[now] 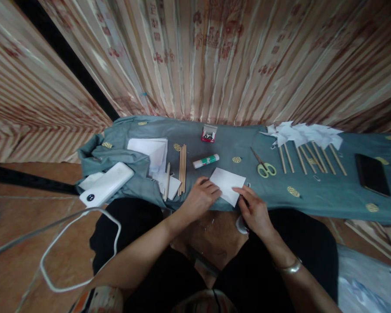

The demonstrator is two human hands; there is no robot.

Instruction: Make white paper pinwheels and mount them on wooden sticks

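Observation:
A small square sheet of white paper (pixel 227 182) lies at the front edge of the cloth-covered table, set at an angle. My left hand (pixel 202 194) is at its left edge, fingers curled together and pressing on it. At the lower right edge my right hand (pixel 253 208) grips the paper, its index finger on top and the thumb beneath. Just beyond the sheet rests a glue stick (pixel 206 161) with a green and white label. Scissors (pixel 266 168) with pale green handles lie to the right, blades pointing away.
Several white paper pinwheels (pixel 308 135) on wooden sticks lie at the right, near a dark phone (pixel 372 174). A small red box (pixel 209 134) holds shiny metal pieces. Leftward are wooden sticks (pixel 182 167), a pencil (pixel 167 181), white sheets (pixel 150 150) and a white power bank (pixel 107 184) with a cable.

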